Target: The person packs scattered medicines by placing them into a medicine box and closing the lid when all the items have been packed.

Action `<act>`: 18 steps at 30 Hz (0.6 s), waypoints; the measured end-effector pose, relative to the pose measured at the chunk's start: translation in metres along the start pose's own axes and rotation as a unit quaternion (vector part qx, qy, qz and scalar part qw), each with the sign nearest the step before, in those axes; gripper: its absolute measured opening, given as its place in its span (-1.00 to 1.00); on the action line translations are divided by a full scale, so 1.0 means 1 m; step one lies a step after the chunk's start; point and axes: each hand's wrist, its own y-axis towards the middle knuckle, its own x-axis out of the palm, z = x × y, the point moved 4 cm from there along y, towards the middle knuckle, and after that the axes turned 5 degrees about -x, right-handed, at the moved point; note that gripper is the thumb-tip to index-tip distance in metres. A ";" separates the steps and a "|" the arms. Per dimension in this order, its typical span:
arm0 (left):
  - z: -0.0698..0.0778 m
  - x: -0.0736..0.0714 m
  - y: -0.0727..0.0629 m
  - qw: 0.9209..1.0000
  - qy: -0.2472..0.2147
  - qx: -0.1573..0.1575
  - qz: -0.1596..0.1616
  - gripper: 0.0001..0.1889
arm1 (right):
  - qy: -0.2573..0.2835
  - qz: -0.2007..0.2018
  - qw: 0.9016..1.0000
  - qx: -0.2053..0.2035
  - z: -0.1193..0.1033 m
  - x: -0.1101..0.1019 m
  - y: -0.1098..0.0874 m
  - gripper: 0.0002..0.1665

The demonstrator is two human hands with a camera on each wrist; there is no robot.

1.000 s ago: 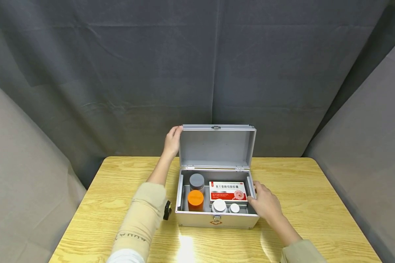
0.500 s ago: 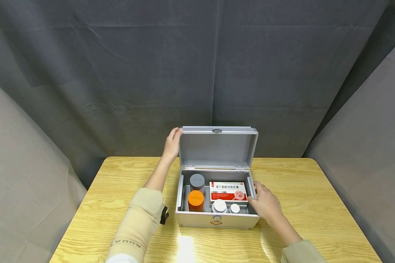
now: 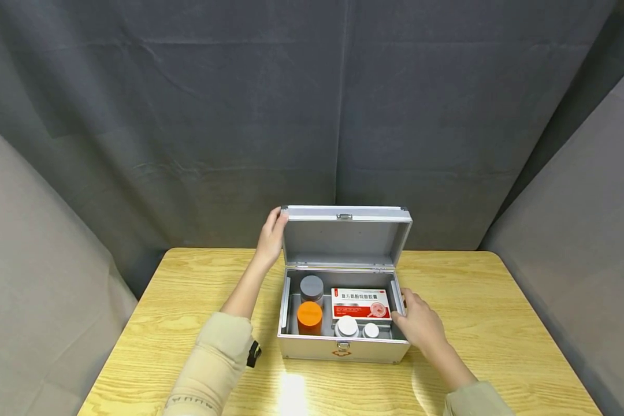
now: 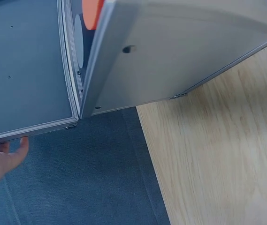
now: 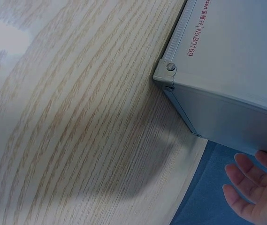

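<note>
A silver first-aid box [image 3: 317, 348] stands on the table with its lid [image 3: 343, 242] raised. My left hand [image 3: 273, 234] grips the lid's upper left corner, and the left wrist view shows those fingers [image 4: 11, 157] at the lid's side edge. My right hand [image 3: 423, 320] holds the box's right wall, thumb over the rim and fingers outside. In the right wrist view, the lower fingers [image 5: 239, 201] are spread loosely off the wall. Inside sit a grey-capped jar [image 3: 311, 284], an orange-capped jar [image 3: 309, 314], two white-capped bottles [image 3: 346, 326] and a red-and-white medicine carton [image 3: 360, 303].
The box rests on a light wooden table [image 3: 187, 300], which reaches past it on both sides. A dark grey curtain [image 3: 213, 115] hangs behind the table's far edge. Pale fabric panels [image 3: 577, 219] flank it left and right. A latch [image 3: 342, 345] sits on the box's front.
The lid has tilted forward a little, its front edge lower and nearer. My left hand came down and back with it. The right hand, the box body and its contents have stayed put.
</note>
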 end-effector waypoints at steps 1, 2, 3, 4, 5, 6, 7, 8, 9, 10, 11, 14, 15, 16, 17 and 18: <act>0.005 -0.001 -0.005 1.000 0.000 0.002 -0.005 -0.55 | 0.002 -0.001 1.000 0.001 0.000 0.000 0.000 -0.28; 0.010 -0.001 -0.009 1.000 0.002 0.004 -0.008 -0.54 | 0.004 -0.001 1.000 0.002 0.000 0.000 0.000 -0.28; 0.013 -0.001 -0.013 1.000 0.005 0.008 -0.010 -0.54 | 0.006 -0.001 1.000 0.003 0.000 0.000 0.000 -0.28; 0.014 -0.002 -0.015 1.000 0.004 0.012 -0.013 -0.53 | 0.008 -0.002 1.000 0.004 0.001 0.000 0.000 -0.28; 0.014 -0.002 -0.017 1.000 0.005 0.015 -0.015 -0.53 | 0.010 -0.003 1.000 0.004 0.001 0.000 0.001 -0.28; 0.013 -0.002 -0.019 1.000 0.006 0.018 -0.016 -0.53 | 0.012 -0.003 1.000 0.005 0.001 0.001 0.001 -0.28; 0.012 -0.002 -0.020 1.000 0.007 0.022 -0.018 -0.52 | 0.013 -0.004 1.000 0.006 0.001 0.001 0.001 -0.28; 0.012 -0.002 -0.022 0.999 0.003 0.027 -0.021 -0.52 | 0.015 -0.004 1.000 0.006 0.001 0.001 0.001 -0.28; 0.011 -0.002 -0.024 0.999 -0.001 0.032 -0.023 -0.52 | 0.016 -0.005 1.000 0.007 0.001 0.001 0.001 -0.28; 0.010 -0.003 -0.026 0.999 -0.002 0.035 -0.024 -0.52 | 0.017 -0.005 1.000 0.008 0.002 0.001 0.002 -0.28; 0.010 -0.003 -0.028 0.999 -0.003 0.037 -0.026 -0.51 | 0.018 -0.006 1.000 0.009 0.002 0.002 0.002 -0.28; 0.008 -0.003 -0.034 0.998 -0.005 0.042 -0.035 -0.49 | 0.023 -0.007 1.000 0.011 0.003 0.002 0.002 -0.29; 0.007 -0.003 -0.036 0.998 -0.002 0.041 -0.038 -0.48 | 0.025 -0.007 1.000 0.012 0.003 0.002 0.002 -0.30; 0.006 -0.003 -0.039 0.998 -0.001 0.041 -0.042 -0.47 | 0.027 -0.007 1.000 0.013 0.003 0.002 0.002 -0.31; 0.005 -0.003 -0.041 0.998 0.001 0.040 -0.045 -0.46 | 0.030 -0.006 0.999 0.014 0.004 0.002 0.003 -0.31; 0.004 -0.004 -0.043 0.998 0.001 0.042 -0.047 -0.46 | 0.032 -0.007 0.999 0.015 0.004 0.002 0.003 -0.32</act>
